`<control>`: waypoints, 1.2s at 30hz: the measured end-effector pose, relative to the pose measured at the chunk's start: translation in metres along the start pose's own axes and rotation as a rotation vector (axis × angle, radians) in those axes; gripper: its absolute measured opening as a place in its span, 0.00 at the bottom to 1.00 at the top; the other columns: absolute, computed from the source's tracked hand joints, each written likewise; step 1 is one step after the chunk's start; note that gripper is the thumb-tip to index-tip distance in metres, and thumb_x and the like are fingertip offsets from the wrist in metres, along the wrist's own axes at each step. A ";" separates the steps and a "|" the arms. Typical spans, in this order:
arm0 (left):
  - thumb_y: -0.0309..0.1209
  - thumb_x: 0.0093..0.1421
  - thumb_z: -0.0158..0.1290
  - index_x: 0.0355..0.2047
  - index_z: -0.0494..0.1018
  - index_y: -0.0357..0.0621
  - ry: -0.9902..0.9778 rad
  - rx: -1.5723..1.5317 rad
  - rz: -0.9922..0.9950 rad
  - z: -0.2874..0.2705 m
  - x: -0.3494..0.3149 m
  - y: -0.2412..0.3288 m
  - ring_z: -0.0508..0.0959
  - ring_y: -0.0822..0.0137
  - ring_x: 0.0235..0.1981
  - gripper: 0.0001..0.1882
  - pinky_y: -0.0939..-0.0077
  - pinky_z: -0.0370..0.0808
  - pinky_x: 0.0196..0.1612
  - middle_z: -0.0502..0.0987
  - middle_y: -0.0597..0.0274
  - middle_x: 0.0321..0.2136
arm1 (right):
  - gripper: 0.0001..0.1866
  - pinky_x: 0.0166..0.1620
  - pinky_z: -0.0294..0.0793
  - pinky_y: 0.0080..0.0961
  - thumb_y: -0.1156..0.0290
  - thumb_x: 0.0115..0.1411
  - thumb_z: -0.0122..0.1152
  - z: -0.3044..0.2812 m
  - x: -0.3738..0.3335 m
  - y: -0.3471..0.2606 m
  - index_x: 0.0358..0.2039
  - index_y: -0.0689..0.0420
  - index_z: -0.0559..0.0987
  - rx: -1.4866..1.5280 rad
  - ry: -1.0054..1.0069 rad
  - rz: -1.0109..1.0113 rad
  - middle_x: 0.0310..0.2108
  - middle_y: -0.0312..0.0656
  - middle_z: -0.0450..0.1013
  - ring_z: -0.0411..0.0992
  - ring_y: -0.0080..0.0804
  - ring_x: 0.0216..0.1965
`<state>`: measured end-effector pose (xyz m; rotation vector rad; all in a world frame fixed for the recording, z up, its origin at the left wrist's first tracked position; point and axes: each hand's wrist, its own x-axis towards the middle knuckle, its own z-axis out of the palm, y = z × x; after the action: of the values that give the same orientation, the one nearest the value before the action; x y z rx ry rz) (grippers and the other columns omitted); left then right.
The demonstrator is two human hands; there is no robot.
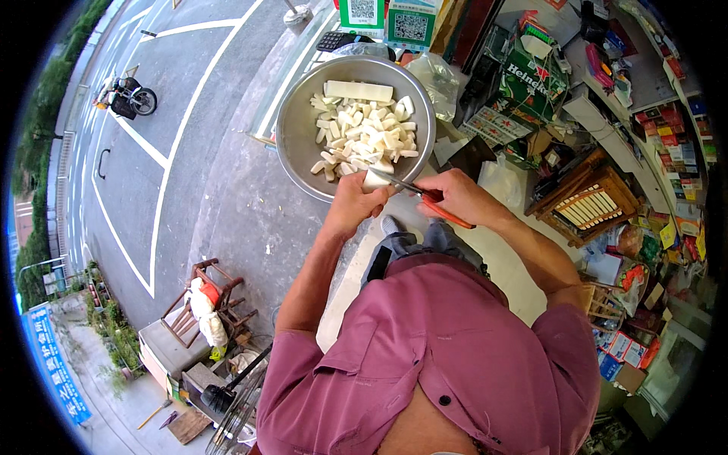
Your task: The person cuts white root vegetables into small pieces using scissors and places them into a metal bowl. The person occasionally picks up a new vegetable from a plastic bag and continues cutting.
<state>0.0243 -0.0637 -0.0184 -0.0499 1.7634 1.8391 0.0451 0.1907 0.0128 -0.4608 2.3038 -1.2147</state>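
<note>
A wide steel bowl holds many cut chunks of a peeled white vegetable, with a longer uncut length lying across its far side. Over the near rim, my left hand is closed round a white vegetable piece. My right hand grips a cutting tool with a narrow grey blade and a red handle. Its blade meets the piece by my left fingers. Whether the tool has one blade or two I cannot tell.
Payment-code signs and a clear plastic bag stand beyond the bowl. On the right are a green carton, a wooden crate and stacked goods. A wooden chair stands left; a motorcycle is parked on the road.
</note>
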 end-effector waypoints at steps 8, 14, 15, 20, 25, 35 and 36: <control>0.24 0.59 0.59 0.33 0.79 0.39 -0.011 -0.013 -0.008 0.006 -0.003 0.012 0.68 0.80 0.17 0.03 0.82 0.60 0.19 0.74 0.71 0.20 | 0.25 0.36 0.74 0.34 0.67 0.58 0.73 0.012 -0.003 0.011 0.57 0.53 0.82 -0.192 0.251 -0.240 0.27 0.47 0.77 0.75 0.35 0.27; 0.23 0.59 0.60 0.33 0.80 0.40 0.005 -0.028 -0.067 -0.003 -0.002 0.007 0.70 0.80 0.18 0.01 0.83 0.60 0.20 0.75 0.70 0.21 | 0.27 0.35 0.74 0.38 0.65 0.57 0.74 -0.006 0.000 -0.001 0.57 0.54 0.81 0.030 -0.022 0.006 0.26 0.48 0.77 0.76 0.42 0.27; 0.23 0.59 0.60 0.33 0.80 0.40 -0.004 -0.034 -0.063 -0.004 -0.001 0.006 0.70 0.80 0.18 0.01 0.83 0.60 0.20 0.76 0.70 0.21 | 0.27 0.36 0.74 0.38 0.64 0.57 0.74 -0.008 -0.001 0.000 0.57 0.55 0.81 0.089 -0.054 0.029 0.26 0.49 0.78 0.76 0.44 0.28; 0.22 0.60 0.61 0.33 0.80 0.40 -0.031 -0.042 -0.056 -0.002 -0.001 0.008 0.71 0.79 0.18 0.01 0.84 0.60 0.20 0.76 0.69 0.21 | 0.26 0.37 0.75 0.43 0.64 0.57 0.73 0.008 -0.005 0.005 0.56 0.55 0.82 -0.160 0.199 -0.222 0.28 0.52 0.79 0.79 0.51 0.31; 0.22 0.59 0.61 0.32 0.81 0.38 -0.034 -0.055 -0.080 -0.002 0.002 0.006 0.71 0.78 0.19 0.01 0.83 0.61 0.19 0.79 0.65 0.23 | 0.26 0.37 0.76 0.45 0.62 0.58 0.72 0.012 0.000 0.006 0.58 0.49 0.82 -0.324 0.218 -0.198 0.30 0.50 0.80 0.81 0.51 0.33; 0.22 0.59 0.63 0.33 0.83 0.35 -0.099 -0.087 -0.020 -0.008 0.009 0.004 0.73 0.78 0.19 0.02 0.82 0.63 0.19 0.82 0.62 0.24 | 0.28 0.33 0.73 0.38 0.66 0.56 0.74 0.011 -0.001 0.016 0.59 0.51 0.81 -0.359 0.304 -0.264 0.21 0.48 0.73 0.75 0.43 0.24; 0.21 0.59 0.63 0.33 0.84 0.35 -0.095 -0.069 -0.013 -0.007 0.008 0.003 0.74 0.78 0.19 0.02 0.81 0.64 0.19 0.82 0.62 0.24 | 0.28 0.33 0.74 0.39 0.66 0.56 0.74 0.013 0.002 0.016 0.59 0.51 0.81 -0.421 0.350 -0.328 0.21 0.48 0.73 0.76 0.44 0.24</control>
<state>0.0134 -0.0672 -0.0196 -0.0005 1.6314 1.8621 0.0502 0.1898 -0.0071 -0.8605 2.8897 -1.0074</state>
